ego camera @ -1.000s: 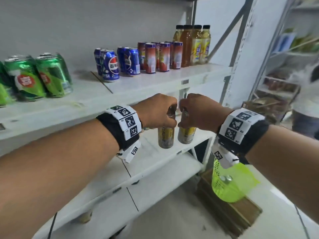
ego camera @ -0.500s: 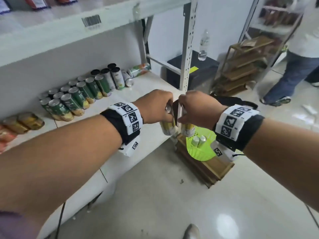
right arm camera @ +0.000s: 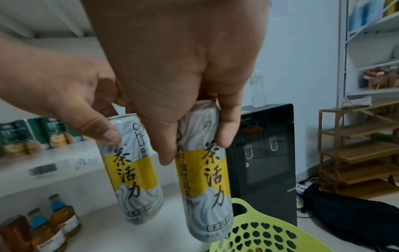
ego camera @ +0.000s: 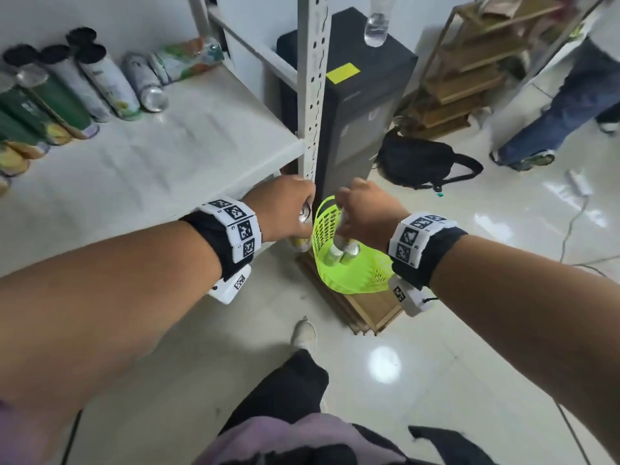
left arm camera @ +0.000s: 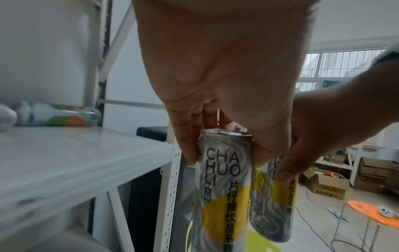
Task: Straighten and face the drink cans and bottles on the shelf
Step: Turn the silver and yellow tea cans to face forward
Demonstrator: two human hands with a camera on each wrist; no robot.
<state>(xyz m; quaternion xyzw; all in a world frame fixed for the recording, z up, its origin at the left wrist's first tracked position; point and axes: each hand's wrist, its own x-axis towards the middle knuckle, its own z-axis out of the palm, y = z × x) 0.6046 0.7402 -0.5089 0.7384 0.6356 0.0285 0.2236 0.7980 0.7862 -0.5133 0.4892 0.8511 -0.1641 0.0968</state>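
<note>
1. Our left hand (left arm camera: 218,95) grips one slim can (left arm camera: 222,192) by its top, our right hand (right arm camera: 185,81) another (right arm camera: 202,172), both over the green basket (ego camera: 355,270).
2. We should set them upright on the shelf (ego camera: 161,156), labels facing out.

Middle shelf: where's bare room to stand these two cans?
The shelf is bare across its front and right, up to the upright post. Its back-left is crowded with standing cans; two toppled cans lie at the back.

Bright, even indoor light; floor (ego camera: 383,364) glare, motion blur, wide-angle edge distortion.
</note>
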